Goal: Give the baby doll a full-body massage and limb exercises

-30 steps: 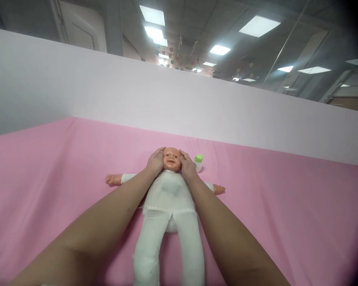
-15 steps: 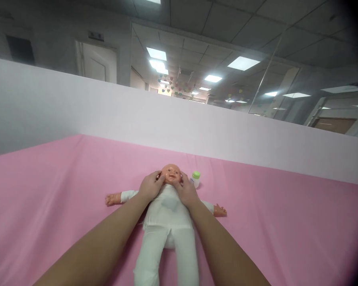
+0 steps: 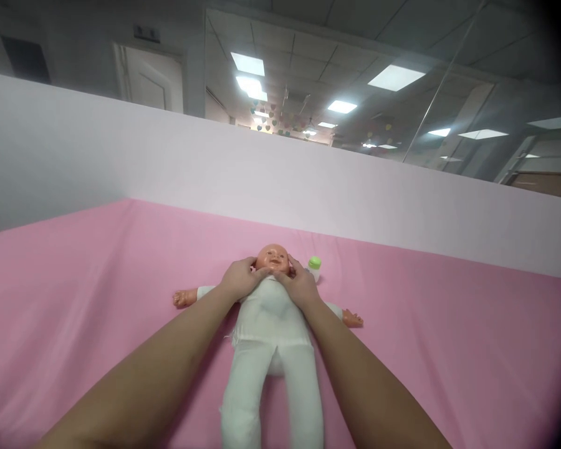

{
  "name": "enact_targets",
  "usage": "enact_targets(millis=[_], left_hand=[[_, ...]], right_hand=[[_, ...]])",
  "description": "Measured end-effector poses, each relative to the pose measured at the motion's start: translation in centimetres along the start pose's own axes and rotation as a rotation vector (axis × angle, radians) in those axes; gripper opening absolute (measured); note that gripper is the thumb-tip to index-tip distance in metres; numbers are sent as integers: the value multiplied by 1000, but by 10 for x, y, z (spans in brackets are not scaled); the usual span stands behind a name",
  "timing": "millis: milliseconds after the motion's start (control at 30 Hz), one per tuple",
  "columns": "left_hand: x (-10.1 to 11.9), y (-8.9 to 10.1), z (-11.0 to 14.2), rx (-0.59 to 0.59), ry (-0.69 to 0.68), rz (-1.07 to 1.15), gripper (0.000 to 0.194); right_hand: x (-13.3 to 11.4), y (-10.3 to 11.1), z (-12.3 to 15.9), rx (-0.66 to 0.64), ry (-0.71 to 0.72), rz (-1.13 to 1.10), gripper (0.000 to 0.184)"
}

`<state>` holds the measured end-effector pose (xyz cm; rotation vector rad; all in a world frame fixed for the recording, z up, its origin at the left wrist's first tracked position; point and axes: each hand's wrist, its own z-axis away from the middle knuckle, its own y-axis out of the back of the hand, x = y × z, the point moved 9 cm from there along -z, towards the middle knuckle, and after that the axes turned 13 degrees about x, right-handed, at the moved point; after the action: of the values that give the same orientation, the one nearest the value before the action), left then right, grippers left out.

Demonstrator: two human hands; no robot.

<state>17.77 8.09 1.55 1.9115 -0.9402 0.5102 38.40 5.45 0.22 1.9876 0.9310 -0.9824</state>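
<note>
Green-capped white bottle near far edge of pink cloth-covered desk, partly hidden by right hand; its fingers and left hand clasp white-clothed doll by the head.

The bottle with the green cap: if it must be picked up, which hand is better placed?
Probably the right hand: it is close beside the bottle, though it touches the doll's head. The left hand is on the head's other side, farther from the bottle.
</note>
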Motion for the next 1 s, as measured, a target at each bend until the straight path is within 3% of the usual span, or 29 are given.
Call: enact_targets(millis=[333, 533, 767, 1000], left_hand=[[-17, -9, -6, 25, 53, 167, 48], [-10, -10, -3, 16, 55, 181, 53], [1, -11, 1, 25, 13, -1, 61], [-2, -8, 0, 35, 29, 88, 58]], right_hand=[[12, 3, -6, -28, -37, -167, 54], [9, 4, -3, -14, -31, -100, 61], [2, 6, -2, 37, -12, 135, 72], [7, 6, -3, -4, -47, -63, 58]])
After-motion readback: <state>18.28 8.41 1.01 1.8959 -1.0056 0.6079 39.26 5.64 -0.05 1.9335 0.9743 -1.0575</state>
